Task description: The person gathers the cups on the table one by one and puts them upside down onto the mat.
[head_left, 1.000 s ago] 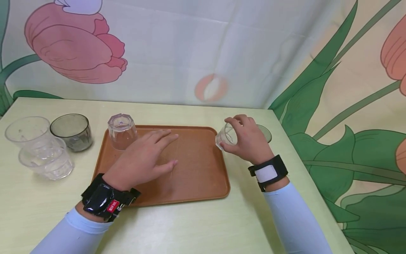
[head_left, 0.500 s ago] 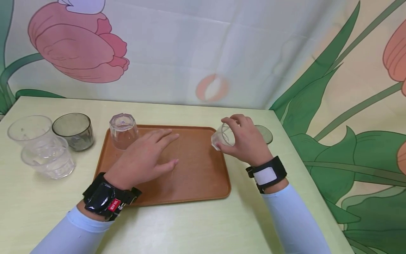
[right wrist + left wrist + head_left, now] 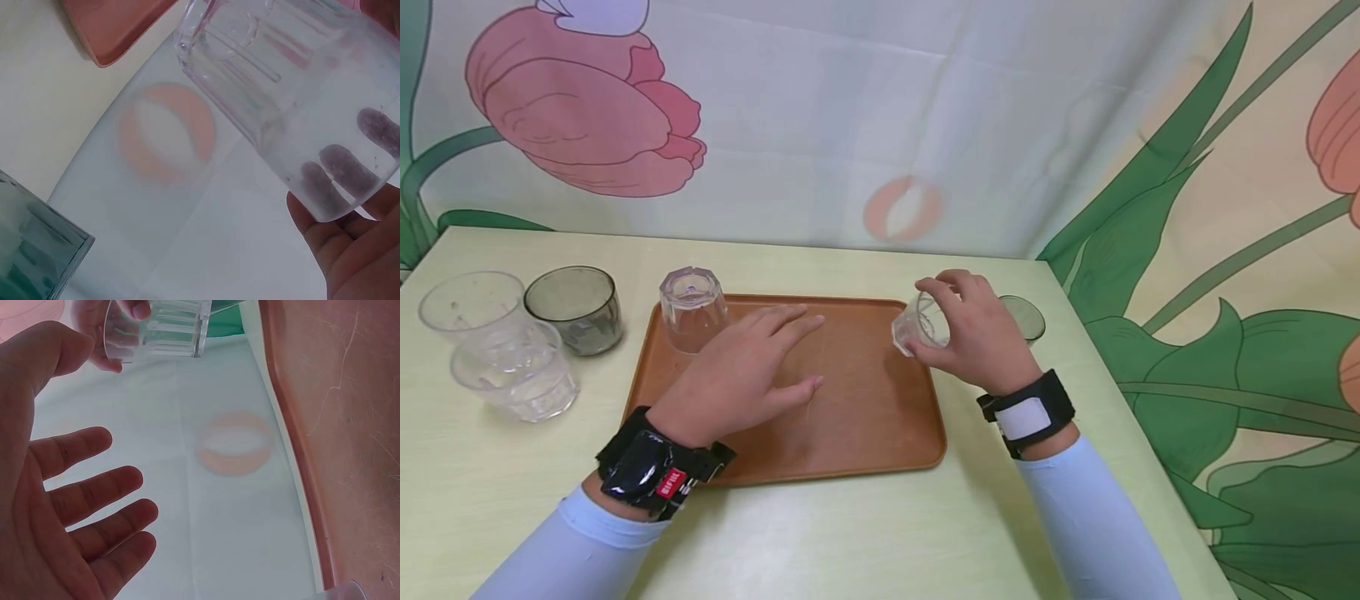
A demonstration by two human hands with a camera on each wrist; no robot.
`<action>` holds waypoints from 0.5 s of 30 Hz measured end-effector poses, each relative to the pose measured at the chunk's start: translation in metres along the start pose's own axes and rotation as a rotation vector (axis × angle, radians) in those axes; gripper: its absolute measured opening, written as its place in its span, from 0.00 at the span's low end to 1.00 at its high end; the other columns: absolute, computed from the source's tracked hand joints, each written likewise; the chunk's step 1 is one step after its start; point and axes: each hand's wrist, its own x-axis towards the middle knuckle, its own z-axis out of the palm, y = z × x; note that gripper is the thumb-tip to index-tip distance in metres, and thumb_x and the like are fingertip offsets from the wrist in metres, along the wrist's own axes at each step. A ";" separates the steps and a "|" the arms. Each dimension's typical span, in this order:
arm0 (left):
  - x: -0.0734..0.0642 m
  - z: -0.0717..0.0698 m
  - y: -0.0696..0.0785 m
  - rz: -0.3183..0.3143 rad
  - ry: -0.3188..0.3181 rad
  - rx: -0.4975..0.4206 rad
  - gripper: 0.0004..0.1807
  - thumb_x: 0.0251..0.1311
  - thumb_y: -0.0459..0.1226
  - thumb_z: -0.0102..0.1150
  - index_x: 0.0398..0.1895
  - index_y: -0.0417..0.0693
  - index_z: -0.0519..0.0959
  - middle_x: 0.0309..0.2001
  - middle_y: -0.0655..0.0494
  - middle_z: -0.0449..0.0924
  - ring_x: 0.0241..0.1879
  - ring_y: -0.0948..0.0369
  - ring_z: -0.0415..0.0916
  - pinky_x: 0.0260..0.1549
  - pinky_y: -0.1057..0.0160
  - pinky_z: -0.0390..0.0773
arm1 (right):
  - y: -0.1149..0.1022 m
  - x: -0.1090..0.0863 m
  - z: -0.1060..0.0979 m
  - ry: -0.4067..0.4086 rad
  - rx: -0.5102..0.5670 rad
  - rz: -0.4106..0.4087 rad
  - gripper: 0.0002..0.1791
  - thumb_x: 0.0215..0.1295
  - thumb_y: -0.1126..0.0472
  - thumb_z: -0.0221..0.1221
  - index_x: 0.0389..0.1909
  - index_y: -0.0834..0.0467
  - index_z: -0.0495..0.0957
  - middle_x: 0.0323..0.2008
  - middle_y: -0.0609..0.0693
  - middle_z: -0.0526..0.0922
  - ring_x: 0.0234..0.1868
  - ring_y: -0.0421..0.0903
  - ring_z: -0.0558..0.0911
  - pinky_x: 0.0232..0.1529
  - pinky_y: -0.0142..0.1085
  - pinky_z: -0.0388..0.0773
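My right hand (image 3: 981, 333) grips a clear tumbler (image 3: 910, 329) around its rim end. The tumbler lies tilted on its side in the air, its faceted base pointing left, over the right edge of the brown tray (image 3: 850, 400). In the right wrist view, several fingertips show through the tumbler's wall (image 3: 300, 106). My left hand (image 3: 737, 375) hovers over the tray's left half, fingers spread, holding nothing. Just behind it, another clear tumbler (image 3: 691, 312) stands upside down in the tray's far left corner.
Left of the tray stand a smoky grey glass (image 3: 576, 310) and clear glasses (image 3: 512, 375) crowded together. Another smoky glass (image 3: 1024, 317) stands at the right, partly hidden behind my right hand. A flower-printed cloth (image 3: 797, 125) hangs beyond the table's far edge.
My right hand has moved a little left with the tumbler, bringing it over the tray's right edge. My left hand has stayed in place.
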 end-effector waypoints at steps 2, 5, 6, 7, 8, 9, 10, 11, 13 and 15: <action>0.000 0.000 -0.001 0.003 -0.001 0.000 0.38 0.60 0.54 0.64 0.70 0.45 0.70 0.65 0.45 0.73 0.64 0.47 0.72 0.63 0.43 0.72 | -0.001 0.001 0.001 0.008 -0.002 -0.015 0.36 0.51 0.42 0.71 0.59 0.55 0.76 0.53 0.58 0.75 0.52 0.57 0.76 0.47 0.50 0.81; 0.000 -0.001 -0.001 0.001 -0.009 -0.002 0.38 0.60 0.54 0.64 0.70 0.45 0.70 0.65 0.45 0.73 0.65 0.47 0.71 0.64 0.43 0.72 | -0.004 0.003 0.001 0.019 0.006 -0.034 0.36 0.50 0.43 0.71 0.58 0.56 0.76 0.53 0.59 0.76 0.52 0.58 0.76 0.48 0.50 0.80; 0.000 -0.001 -0.001 -0.001 -0.011 -0.003 0.38 0.60 0.54 0.64 0.70 0.46 0.70 0.65 0.45 0.73 0.65 0.47 0.71 0.64 0.43 0.72 | -0.005 0.004 0.001 0.021 0.009 -0.040 0.36 0.50 0.43 0.71 0.58 0.56 0.76 0.52 0.59 0.76 0.52 0.58 0.76 0.49 0.49 0.80; 0.000 -0.002 -0.002 -0.003 -0.011 -0.004 0.38 0.60 0.54 0.64 0.70 0.46 0.70 0.65 0.45 0.73 0.65 0.47 0.71 0.64 0.43 0.72 | -0.005 0.004 0.001 0.024 0.013 -0.044 0.36 0.50 0.44 0.72 0.58 0.56 0.76 0.52 0.58 0.76 0.52 0.58 0.76 0.49 0.49 0.80; 0.000 -0.002 -0.002 -0.005 -0.012 -0.006 0.38 0.60 0.54 0.64 0.70 0.46 0.70 0.65 0.45 0.73 0.65 0.47 0.71 0.64 0.43 0.72 | -0.006 0.004 0.001 0.026 0.015 -0.045 0.36 0.50 0.44 0.72 0.58 0.56 0.76 0.52 0.58 0.76 0.53 0.57 0.76 0.48 0.49 0.80; 0.001 -0.002 -0.002 -0.006 -0.013 -0.007 0.38 0.60 0.54 0.64 0.70 0.46 0.70 0.65 0.44 0.73 0.65 0.47 0.71 0.64 0.43 0.72 | -0.007 0.005 0.001 0.028 0.018 -0.049 0.36 0.50 0.43 0.72 0.58 0.57 0.76 0.52 0.58 0.76 0.53 0.57 0.75 0.48 0.49 0.81; 0.001 -0.002 -0.002 -0.008 -0.012 -0.009 0.38 0.59 0.54 0.65 0.70 0.46 0.70 0.65 0.44 0.73 0.65 0.47 0.71 0.63 0.43 0.72 | -0.008 0.005 0.002 0.031 0.018 -0.052 0.36 0.50 0.43 0.72 0.58 0.57 0.76 0.52 0.58 0.76 0.53 0.57 0.75 0.48 0.49 0.81; 0.001 -0.002 -0.003 -0.008 -0.011 -0.011 0.38 0.59 0.54 0.65 0.70 0.46 0.70 0.65 0.44 0.73 0.65 0.46 0.71 0.63 0.43 0.72 | -0.008 0.006 0.002 0.033 0.016 -0.057 0.36 0.51 0.43 0.71 0.58 0.57 0.76 0.52 0.58 0.76 0.53 0.57 0.75 0.48 0.48 0.81; 0.001 -0.002 -0.004 -0.007 -0.009 -0.012 0.38 0.59 0.54 0.65 0.70 0.46 0.70 0.65 0.44 0.74 0.64 0.46 0.71 0.63 0.42 0.72 | -0.009 0.006 0.003 0.038 0.014 -0.067 0.36 0.51 0.43 0.71 0.58 0.57 0.76 0.52 0.58 0.76 0.53 0.57 0.76 0.49 0.48 0.81; 0.001 -0.002 -0.005 -0.006 -0.009 -0.013 0.38 0.59 0.54 0.65 0.70 0.46 0.70 0.64 0.44 0.74 0.64 0.46 0.71 0.63 0.42 0.72 | -0.010 0.007 0.004 0.044 0.017 -0.078 0.36 0.51 0.42 0.71 0.58 0.57 0.76 0.52 0.58 0.76 0.53 0.57 0.76 0.49 0.48 0.81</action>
